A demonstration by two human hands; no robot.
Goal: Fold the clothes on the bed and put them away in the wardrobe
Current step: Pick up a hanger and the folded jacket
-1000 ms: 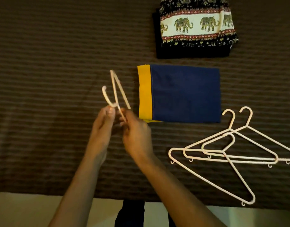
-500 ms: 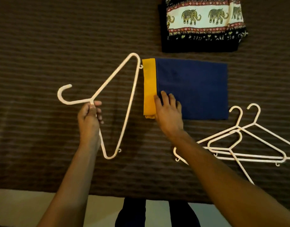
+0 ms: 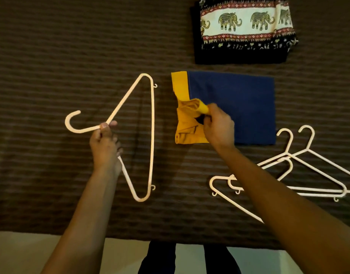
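I take this for a bedroom in a home. A bed [image 3: 51,56] under a brown striped cover fills my view. Folded clothes lie on it: an elephant-print garment [image 3: 245,30] at one o'clock, a blue and yellow one [image 3: 239,107] near centre. White plastic hangers [image 3: 308,175] lie at four o'clock.

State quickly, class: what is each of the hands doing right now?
Left hand: grips the white plastic hanger at its neck.
Right hand: pinches the yellow band of the folded navy cloth.
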